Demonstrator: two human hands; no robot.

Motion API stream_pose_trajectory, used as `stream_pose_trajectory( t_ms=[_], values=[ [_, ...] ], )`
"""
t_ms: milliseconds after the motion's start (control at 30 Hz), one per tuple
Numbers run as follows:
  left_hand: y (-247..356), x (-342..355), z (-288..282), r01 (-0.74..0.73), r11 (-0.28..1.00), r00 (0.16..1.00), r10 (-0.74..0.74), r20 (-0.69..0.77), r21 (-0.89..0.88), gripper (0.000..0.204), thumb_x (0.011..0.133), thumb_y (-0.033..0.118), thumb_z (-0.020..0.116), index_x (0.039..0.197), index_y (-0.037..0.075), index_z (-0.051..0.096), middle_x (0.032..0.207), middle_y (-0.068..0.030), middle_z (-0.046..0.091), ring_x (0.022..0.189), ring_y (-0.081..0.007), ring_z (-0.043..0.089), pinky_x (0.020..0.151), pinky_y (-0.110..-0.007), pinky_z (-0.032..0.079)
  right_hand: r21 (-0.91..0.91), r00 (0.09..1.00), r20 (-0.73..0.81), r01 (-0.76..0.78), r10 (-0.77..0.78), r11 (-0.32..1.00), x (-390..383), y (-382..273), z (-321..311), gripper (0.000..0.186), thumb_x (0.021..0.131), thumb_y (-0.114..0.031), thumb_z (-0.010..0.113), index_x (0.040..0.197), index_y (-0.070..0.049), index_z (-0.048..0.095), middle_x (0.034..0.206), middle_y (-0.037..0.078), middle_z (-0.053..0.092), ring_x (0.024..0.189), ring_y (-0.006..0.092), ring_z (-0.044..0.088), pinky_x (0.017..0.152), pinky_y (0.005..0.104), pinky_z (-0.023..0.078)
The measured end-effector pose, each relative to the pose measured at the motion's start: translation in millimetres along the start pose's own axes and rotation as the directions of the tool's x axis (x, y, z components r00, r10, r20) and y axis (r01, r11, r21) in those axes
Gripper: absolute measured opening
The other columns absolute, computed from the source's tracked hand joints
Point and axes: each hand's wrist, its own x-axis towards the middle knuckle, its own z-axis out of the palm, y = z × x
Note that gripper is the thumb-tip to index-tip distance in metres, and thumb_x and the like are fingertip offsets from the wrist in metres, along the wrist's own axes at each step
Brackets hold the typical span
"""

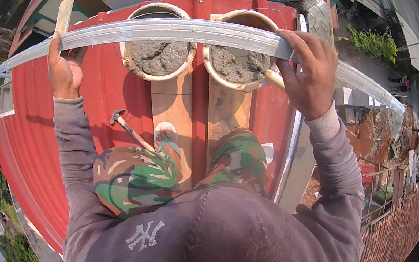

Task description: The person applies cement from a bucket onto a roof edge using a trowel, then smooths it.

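A long, grooved light-metal straightedge spans the view from left to right in front of me; the fisheye bends it into an arc. My left hand grips it near its left end, thumb on the near edge and fingers partly behind it. My right hand closes over it right of the middle, fingers wrapped on top. Below the bar stand two round buckets, the left bucket and the right bucket, both holding wet grey mortar. A pale handle sticks out of the right bucket, beneath my right hand.
Red ribbed roofing sheets lie under everything, with wooden planks beneath the buckets and my feet. A claw hammer lies beside my left foot. A mortared wall top borders the right side. A wooden strip rises beyond my left hand.
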Motion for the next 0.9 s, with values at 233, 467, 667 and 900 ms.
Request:
stream_pose_trajectory(
  t_ms=[233, 467, 667, 900],
  values=[
    [3.9, 189.0, -12.0, 0.019, 0.998, 1.000, -0.020, 0.017, 0.054, 0.029, 0.107, 0.016, 0.070, 0.127, -0.002, 0.060, 0.129, -0.0188, 0.064, 0.124, -0.0315, 0.065, 0.106, -0.046, 0.063, -0.033, 0.997, -0.055, 0.053, -0.055, 0.998, 140.5, 50.1, 76.6, 0.054, 0.089, -0.035, 0.081, 0.138, -0.016, 0.068, 0.126, 0.011, 0.069, 0.125, 0.0365, 0.061, 0.110, 0.0537, 0.043],
    [-80.5, 305.4, -87.2, 0.134, 0.984, 0.989, -0.125, 0.078, -0.119, 0.025, 0.111, 0.014, 0.063, 0.130, -0.002, 0.059, 0.128, -0.0172, 0.067, 0.120, -0.0297, 0.067, 0.097, -0.042, 0.065, -0.221, 0.998, 0.026, -0.042, 0.049, 0.974, 129.3, 152.2, 135.9, 0.051, 0.090, -0.026, 0.079, 0.139, -0.017, 0.067, 0.136, 0.015, 0.066, 0.132, 0.0392, 0.057, 0.114, 0.0555, 0.043],
    [-154.2, 326.1, -118.9, 0.225, 0.964, 0.974, -0.222, 0.035, -0.141, 0.030, 0.110, 0.016, 0.066, 0.132, -0.002, 0.057, 0.133, -0.0198, 0.066, 0.121, -0.0336, 0.069, 0.102, -0.047, 0.064, -0.156, 0.967, -0.216, -0.168, 0.133, 0.973, 82.8, 211.2, 183.6, 0.042, 0.097, -0.028, 0.082, 0.136, -0.016, 0.074, 0.125, 0.007, 0.075, 0.120, 0.0287, 0.068, 0.108, 0.0406, 0.052],
    [-204.7, 309.4, -112.1, 0.372, 0.918, 0.924, -0.381, -0.043, -0.138, 0.043, 0.114, 0.024, 0.059, 0.145, -0.004, 0.051, 0.148, -0.0227, 0.058, 0.140, -0.0389, 0.056, 0.122, -0.059, 0.049, 0.401, 0.434, -0.054, -0.815, 0.899, 0.418, -79.0, 219.1, 127.7, 0.031, 0.106, -0.024, 0.072, 0.125, 0.000, 0.075, 0.109, 0.010, 0.079, 0.100, 0.0198, 0.074, 0.092, 0.0348, 0.058]
  ],
)
